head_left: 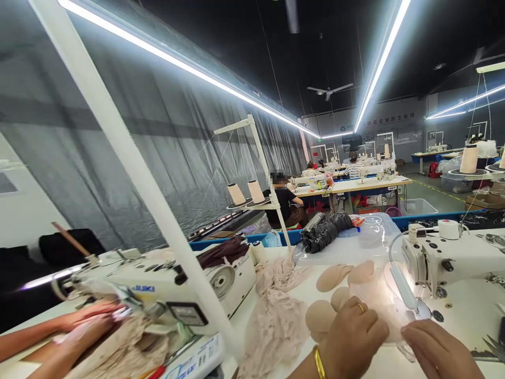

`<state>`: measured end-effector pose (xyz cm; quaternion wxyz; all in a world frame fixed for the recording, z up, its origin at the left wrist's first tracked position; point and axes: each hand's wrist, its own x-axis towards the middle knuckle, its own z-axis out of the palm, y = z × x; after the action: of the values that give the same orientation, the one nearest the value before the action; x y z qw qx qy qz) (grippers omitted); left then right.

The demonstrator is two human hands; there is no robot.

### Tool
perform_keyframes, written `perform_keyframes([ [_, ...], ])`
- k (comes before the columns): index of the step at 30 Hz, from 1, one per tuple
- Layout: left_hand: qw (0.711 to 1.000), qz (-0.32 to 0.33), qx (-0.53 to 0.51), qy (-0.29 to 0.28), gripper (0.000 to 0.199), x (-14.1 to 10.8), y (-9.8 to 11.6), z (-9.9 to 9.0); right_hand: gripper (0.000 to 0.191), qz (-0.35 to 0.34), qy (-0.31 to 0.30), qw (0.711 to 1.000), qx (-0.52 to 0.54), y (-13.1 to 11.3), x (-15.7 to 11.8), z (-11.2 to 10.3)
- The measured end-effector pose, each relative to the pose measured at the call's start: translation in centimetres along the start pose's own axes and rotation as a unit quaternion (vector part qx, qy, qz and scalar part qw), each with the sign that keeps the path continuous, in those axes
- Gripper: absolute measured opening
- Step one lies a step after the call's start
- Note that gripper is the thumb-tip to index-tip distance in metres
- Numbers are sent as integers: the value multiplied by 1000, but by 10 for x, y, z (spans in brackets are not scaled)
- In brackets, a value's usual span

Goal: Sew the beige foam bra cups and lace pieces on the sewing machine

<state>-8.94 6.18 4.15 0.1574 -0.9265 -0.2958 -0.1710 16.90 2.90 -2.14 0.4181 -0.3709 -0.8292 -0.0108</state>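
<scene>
At the lower right, my left hand, with a ring and a gold bracelet, is closed with its fingers curled at the edge of a pale pink sheer fabric piece. My right hand has its fingers pressed together at the fabric's right side, its thumb hidden. The fabric lies under the lit head of a white sewing machine. Several beige moulded bra cups lie left of and behind my left hand.
Crumpled beige lace lies left of the cups. A co-worker's hands work at another sewing machine beyond a white post. A black plastic bundle rests on a clear bin lid. Scissors lie at the right edge.
</scene>
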Motion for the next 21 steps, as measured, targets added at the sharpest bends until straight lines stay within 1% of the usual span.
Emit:
perform_keyframes([
  [1,998,43,41,-13,15,-1,0,11,26,10,-44,999,-4,4,0,4],
  [2,994,79,55,-43,23,-1,2,22,27,22,-87,996,-7,9,0,5],
  [4,985,134,33,-99,37,5,6,41,28,39,-155,987,1,20,0,4],
  [5,981,155,12,-113,36,10,9,48,29,44,-173,984,10,27,0,1],
  [6,980,163,-4,-113,30,16,12,54,30,47,-182,982,18,33,0,-2],
  [8,985,146,-18,-95,20,30,17,61,31,48,-194,979,34,44,-2,-11],
  [9,987,130,-17,-88,19,36,18,64,32,44,-197,979,38,48,-3,-15],
  [11,992,103,-14,-73,23,43,21,68,36,26,-193,980,29,53,-5,-22],
  [14,997,75,-21,-22,25,42,24,73,40,8,-193,981,-12,54,-8,-28],
  [17,997,65,-26,33,23,37,29,79,38,18,-213,976,-32,51,-9,-30],
  [19,997,59,-24,46,22,35,32,82,40,29,-213,976,-38,50,-10,-29],
  [21,998,47,-14,47,19,35,35,86,42,34,-206,977,-44,52,-11,-26],
])
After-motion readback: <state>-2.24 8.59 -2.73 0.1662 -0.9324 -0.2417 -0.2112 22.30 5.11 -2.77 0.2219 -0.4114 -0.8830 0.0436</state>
